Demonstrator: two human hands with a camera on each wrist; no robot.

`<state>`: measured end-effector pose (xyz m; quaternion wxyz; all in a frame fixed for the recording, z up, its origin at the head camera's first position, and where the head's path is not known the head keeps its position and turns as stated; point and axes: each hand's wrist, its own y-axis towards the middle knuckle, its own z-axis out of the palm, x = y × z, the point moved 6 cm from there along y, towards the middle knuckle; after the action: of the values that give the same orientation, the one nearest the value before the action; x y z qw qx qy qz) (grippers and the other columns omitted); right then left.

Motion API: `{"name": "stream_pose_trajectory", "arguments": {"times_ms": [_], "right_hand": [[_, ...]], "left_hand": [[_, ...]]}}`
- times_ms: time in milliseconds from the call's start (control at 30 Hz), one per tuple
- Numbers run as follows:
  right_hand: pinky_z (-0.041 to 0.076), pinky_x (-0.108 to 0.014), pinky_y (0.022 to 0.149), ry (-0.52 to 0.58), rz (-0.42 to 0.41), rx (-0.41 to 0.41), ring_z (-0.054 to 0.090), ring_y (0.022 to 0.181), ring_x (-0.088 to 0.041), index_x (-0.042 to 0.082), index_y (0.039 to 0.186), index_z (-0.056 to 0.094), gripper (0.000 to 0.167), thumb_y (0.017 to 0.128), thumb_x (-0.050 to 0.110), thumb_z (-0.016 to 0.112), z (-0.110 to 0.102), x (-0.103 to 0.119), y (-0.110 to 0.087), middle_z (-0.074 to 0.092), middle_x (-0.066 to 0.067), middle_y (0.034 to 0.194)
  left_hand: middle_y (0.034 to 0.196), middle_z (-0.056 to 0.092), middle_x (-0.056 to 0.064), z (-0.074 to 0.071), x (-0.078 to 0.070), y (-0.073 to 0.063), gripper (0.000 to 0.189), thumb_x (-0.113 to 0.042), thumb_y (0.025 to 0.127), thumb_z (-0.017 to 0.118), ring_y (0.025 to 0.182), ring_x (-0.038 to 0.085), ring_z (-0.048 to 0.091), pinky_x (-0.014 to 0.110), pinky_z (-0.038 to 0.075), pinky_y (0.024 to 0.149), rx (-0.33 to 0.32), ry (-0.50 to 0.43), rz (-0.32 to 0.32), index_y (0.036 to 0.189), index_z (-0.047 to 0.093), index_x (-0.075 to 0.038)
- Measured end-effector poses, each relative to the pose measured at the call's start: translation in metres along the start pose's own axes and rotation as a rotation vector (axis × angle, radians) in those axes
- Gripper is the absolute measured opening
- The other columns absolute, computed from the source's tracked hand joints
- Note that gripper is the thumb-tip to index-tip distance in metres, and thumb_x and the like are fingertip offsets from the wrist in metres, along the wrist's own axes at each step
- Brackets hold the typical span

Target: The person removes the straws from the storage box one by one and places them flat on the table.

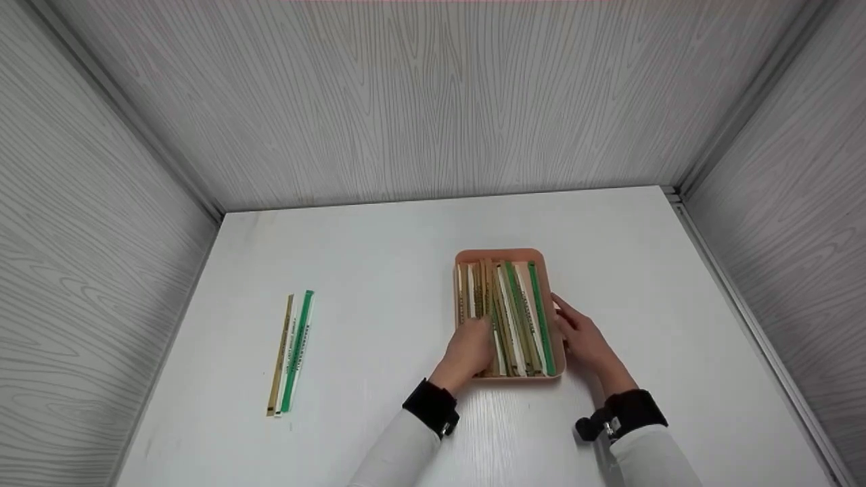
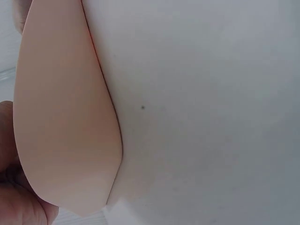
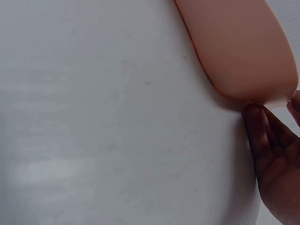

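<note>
A pink rectangular tray [image 1: 499, 255] holds many slim wrapped sticks [image 1: 514, 318] in gold, white and green, lying side by side lengthwise. My left hand [image 1: 467, 348] reaches over the tray's near left part, its fingers curled down among the sticks. The fingertips are hidden, so whether they pinch a stick cannot be seen. Along the tray's right side, my right hand [image 1: 590, 343] touches the outer wall with fairly straight fingers. Close up in the right wrist view, fingertips [image 3: 253, 112] meet the tray's lower edge. The left wrist view shows the tray's outside wall [image 2: 65, 112].
On the left part of the white table [image 1: 379, 270] lie a gold stick [image 1: 281, 355], a white one and a green stick [image 1: 298, 352], close together. Pale wood-grain panels [image 1: 433, 101] enclose the table at the back and both sides.
</note>
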<state>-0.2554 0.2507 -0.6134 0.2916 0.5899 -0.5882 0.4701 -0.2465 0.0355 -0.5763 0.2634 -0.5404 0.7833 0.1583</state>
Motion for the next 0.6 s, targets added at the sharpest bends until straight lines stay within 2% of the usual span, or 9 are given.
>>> {"name": "stream_pose_trajectory", "arguments": {"times_ms": [100,300,433,533,600], "right_hand": [[0.050,-0.036,0.081,0.015,-0.002,0.001,0.055,0.115,-0.031,0.027,0.157,0.026,0.051,0.107,0.024,0.040,0.000,0.001,0.000,0.040,-0.020,0.150],[0.050,-0.037,0.084,0.001,0.002,-0.002,0.054,0.118,-0.031,0.027,0.157,0.026,0.052,0.107,0.026,0.041,0.000,0.001,0.002,0.040,-0.019,0.150],[0.050,-0.038,0.086,-0.029,0.018,-0.004,0.053,0.119,-0.030,0.029,0.157,0.025,0.052,0.107,0.029,0.041,0.000,-0.001,0.002,0.040,-0.018,0.150],[0.050,-0.038,0.086,-0.037,0.025,-0.009,0.054,0.118,-0.029,0.029,0.156,0.026,0.052,0.107,0.030,0.041,0.000,-0.001,0.000,0.041,-0.017,0.150],[0.049,-0.038,0.085,-0.034,0.024,-0.008,0.053,0.118,-0.030,0.029,0.157,0.025,0.052,0.107,0.030,0.041,0.000,0.000,-0.001,0.040,-0.017,0.150]], "left_hand": [[0.078,0.061,0.009,-0.004,0.000,-0.001,0.024,0.009,0.087,0.057,0.062,0.014,0.056,0.023,0.046,0.052,-0.020,-0.049,0.001,0.109,0.063,0.004],[0.105,0.067,0.019,-0.009,-0.003,-0.003,0.045,0.008,0.088,0.056,0.074,0.016,0.063,0.023,0.051,0.063,-0.023,-0.079,-0.016,0.133,0.053,0.008],[0.104,0.067,0.017,-0.015,-0.004,-0.006,0.047,0.007,0.089,0.057,0.070,0.013,0.060,0.022,0.051,0.062,-0.031,-0.102,-0.030,0.136,0.051,0.008],[0.109,0.066,0.019,-0.027,-0.004,-0.009,0.048,0.004,0.090,0.060,0.061,0.010,0.057,0.024,0.050,0.059,-0.069,-0.134,-0.044,0.137,0.051,0.006],[0.116,0.065,0.020,-0.037,-0.002,-0.011,0.049,0.002,0.090,0.062,0.063,0.012,0.059,0.026,0.052,0.062,-0.109,-0.153,-0.052,0.138,0.051,0.004]]}}
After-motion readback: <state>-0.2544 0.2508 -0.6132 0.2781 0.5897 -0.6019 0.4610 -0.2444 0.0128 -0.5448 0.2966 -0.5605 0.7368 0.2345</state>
